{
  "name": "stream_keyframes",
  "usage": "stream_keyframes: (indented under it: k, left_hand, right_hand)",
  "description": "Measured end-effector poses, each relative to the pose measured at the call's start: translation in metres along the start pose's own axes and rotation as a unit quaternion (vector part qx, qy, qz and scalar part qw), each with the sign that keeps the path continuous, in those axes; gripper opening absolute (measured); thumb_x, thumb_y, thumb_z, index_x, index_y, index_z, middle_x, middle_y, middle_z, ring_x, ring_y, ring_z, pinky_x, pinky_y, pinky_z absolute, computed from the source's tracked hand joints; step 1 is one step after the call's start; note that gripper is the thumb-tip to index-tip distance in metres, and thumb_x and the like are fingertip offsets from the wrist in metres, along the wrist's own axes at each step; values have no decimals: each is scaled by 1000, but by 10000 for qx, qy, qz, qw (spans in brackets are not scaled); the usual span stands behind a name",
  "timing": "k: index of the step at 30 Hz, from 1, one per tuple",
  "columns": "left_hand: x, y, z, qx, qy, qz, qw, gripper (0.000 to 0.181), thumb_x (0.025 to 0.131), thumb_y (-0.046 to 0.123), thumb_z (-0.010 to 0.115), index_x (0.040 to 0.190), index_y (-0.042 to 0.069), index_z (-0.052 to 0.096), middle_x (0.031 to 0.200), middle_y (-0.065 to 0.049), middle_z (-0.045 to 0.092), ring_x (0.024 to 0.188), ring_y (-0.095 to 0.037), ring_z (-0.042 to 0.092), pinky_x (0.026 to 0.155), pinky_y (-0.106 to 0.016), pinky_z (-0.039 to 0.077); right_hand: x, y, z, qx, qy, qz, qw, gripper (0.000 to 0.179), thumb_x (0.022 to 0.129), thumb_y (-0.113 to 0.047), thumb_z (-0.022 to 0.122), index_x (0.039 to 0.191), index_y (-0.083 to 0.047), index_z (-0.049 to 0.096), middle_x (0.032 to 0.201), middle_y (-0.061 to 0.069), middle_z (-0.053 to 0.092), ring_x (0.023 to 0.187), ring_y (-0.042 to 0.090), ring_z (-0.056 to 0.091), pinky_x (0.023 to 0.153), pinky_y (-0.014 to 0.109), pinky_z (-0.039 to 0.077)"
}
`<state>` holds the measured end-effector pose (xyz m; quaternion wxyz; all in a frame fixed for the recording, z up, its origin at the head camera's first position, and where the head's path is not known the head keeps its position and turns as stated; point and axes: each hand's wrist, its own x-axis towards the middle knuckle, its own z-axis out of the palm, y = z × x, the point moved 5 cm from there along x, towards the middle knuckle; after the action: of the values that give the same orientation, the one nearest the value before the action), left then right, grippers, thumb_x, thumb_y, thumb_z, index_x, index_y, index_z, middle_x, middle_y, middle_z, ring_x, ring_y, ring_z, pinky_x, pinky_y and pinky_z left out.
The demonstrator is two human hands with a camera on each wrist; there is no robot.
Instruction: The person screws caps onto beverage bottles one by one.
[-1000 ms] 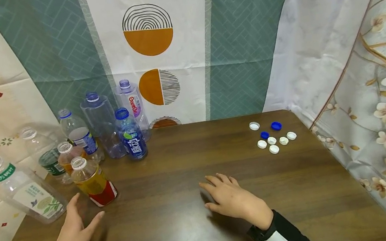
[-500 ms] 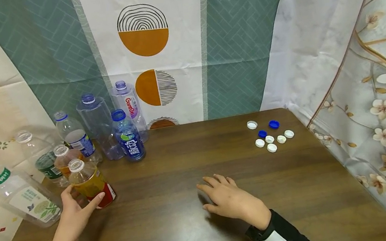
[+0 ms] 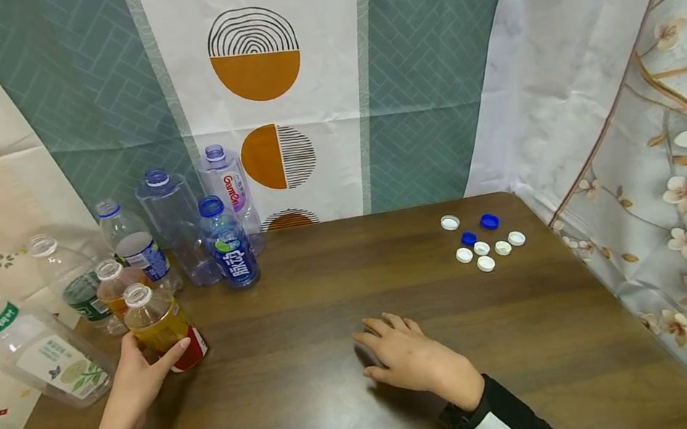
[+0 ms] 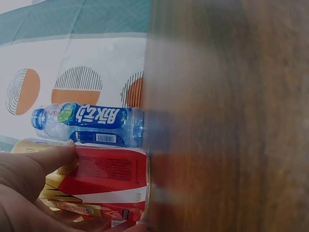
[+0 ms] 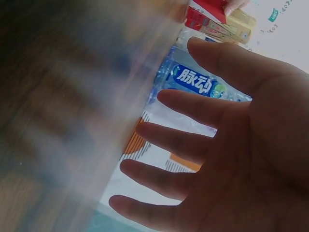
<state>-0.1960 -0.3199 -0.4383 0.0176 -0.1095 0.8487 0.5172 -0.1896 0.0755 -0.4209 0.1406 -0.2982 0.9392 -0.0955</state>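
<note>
My left hand [image 3: 138,372] grips the capless bottle with a yellow and red label [image 3: 164,327], thumb on the near side and fingers behind it. The left wrist view shows the thumb pressed along that bottle's red label [image 4: 113,169]; the bottle stands upright on the table. Right behind it is a smaller bottle with orange tint [image 3: 119,283]. To the left of the hand leans a large clear bottle with a green neck band [image 3: 40,352]. My right hand [image 3: 412,355] hovers low over the table's middle, fingers spread and holding nothing.
Several other capless bottles stand at the back left, among them a blue-labelled bottle [image 3: 232,248] and a tall clear bottle [image 3: 176,223]. Loose white and blue bottle caps [image 3: 482,248] lie at the back right. Patterned cloth [image 3: 286,90] hangs behind the wooden table [image 3: 316,394].
My left hand has moved forward and closed round the yellow and red bottle, which stays where it stood. The right hand has kept its place. The view has shifted slightly.
</note>
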Motion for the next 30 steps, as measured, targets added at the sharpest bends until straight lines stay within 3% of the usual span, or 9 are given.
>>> stream_keyframes:
  k: [6,9,11,13,15,17,20,24,30]
  left_hand:
    - [1,0,0,44,64,86,9999,97,100,38,66,152,-10,0,154,-41,18,140,-54,28,107,-64,37]
    - [0,2,2,48,111,139,9998,95,98,36,69,150,-9,4,152,-40,25,138,-51,32,98,-38,49]
    - [-1,4,4,47,98,170,9998,93,97,34,70,148,-9,6,151,-40,28,136,-49,35,85,-19,46]
    - [-2,7,8,77,73,185,9998,91,97,32,72,147,-9,7,150,-39,31,135,-47,38,76,-9,41]
    - [-4,11,13,23,14,217,9998,92,96,31,72,147,-9,7,151,-39,30,137,-48,37,88,-18,48]
    - [-6,17,18,26,20,336,9994,94,95,30,74,149,-8,7,151,-37,30,138,-49,35,104,-38,47]
    - [-8,27,26,-43,3,605,9982,97,93,28,77,154,-5,9,153,-35,29,140,-52,31,112,-69,30]
    - [-8,42,39,10,-114,817,9966,98,90,29,80,156,0,14,155,-31,30,142,-53,30,112,-72,25]
    - [-5,63,62,99,-372,904,9952,97,90,31,80,156,2,16,155,-29,32,142,-52,33,113,-70,28]
  right_hand:
    - [2,1,0,-5,13,18,10000,58,100,-40,65,151,-16,50,158,11,40,146,47,31,112,67,33]
    - [5,2,1,15,52,3,10000,57,100,-39,65,150,-15,50,158,12,41,145,48,32,112,67,33]
    - [6,2,1,28,61,8,10000,57,100,-39,64,150,-15,50,158,12,41,145,48,32,112,68,33]
    - [8,3,2,46,59,18,10000,56,101,-38,64,150,-15,50,158,12,41,145,48,33,112,68,32]
    - [10,4,2,56,81,24,9999,56,101,-38,64,150,-14,51,157,13,41,144,46,34,112,67,33]
    - [12,4,0,38,124,25,9999,55,101,-37,64,149,-13,51,157,13,42,142,44,37,111,65,35]
    - [16,4,-3,-4,233,-21,9997,52,102,-36,63,147,-11,54,155,14,45,139,41,41,110,63,38]
    - [19,3,-8,46,366,-68,9993,50,102,-34,63,145,-10,56,153,15,46,138,42,42,108,63,40]
    - [22,2,-14,111,380,-41,9992,48,103,-33,62,143,-8,57,154,17,45,140,44,40,109,64,39]
